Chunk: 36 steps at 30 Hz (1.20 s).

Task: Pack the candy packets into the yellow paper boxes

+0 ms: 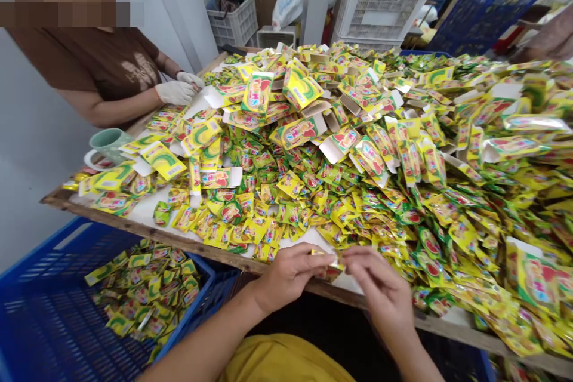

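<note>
At the table's front edge, my left hand [293, 274] has its fingers closed on a small yellow box [330, 270], mostly covered by the fingers. My right hand [380, 286] meets it from the other side, thumb and fingers pinched at the box's right end; whether they also hold a packet is too small to tell. Just beyond both hands lie many small yellow and green packets [290, 184]. Small printed boxes [302, 85], several with white flaps open, are heaped over the packets farther back.
A blue crate [33, 298] holding filled boxes [154, 292] stands at the lower left. A green mug [110, 142] sits on the left corner. A person in white gloves [174, 92] works across at the left. White crates [376, 12] are stacked behind.
</note>
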Each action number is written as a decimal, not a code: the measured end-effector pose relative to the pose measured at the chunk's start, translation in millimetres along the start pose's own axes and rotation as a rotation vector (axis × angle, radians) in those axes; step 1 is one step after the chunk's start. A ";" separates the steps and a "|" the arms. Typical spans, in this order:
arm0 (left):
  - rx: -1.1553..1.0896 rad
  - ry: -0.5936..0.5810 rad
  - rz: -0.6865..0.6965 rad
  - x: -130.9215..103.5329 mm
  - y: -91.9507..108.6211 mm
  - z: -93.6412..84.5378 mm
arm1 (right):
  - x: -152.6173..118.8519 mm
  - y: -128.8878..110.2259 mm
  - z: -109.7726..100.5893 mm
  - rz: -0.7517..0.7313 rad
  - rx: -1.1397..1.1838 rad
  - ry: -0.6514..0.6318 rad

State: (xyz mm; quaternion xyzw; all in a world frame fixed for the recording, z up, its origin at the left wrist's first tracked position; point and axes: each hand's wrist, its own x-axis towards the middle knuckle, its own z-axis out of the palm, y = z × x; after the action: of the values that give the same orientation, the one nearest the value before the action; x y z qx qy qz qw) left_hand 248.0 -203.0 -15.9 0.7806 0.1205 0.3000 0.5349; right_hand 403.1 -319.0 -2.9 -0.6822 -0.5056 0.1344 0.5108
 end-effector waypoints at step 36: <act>-0.156 0.386 -0.575 2.5 -17.9 -18.1 | 26.0 2.5 35.9 0.218 -0.008 -0.317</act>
State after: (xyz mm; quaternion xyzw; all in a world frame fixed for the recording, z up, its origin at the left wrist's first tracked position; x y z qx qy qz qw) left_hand 241.6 -180.8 -26.7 0.6006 0.4108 0.2873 0.6229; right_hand 391.1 -277.2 -12.2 -0.7052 -0.5033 0.2926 0.4046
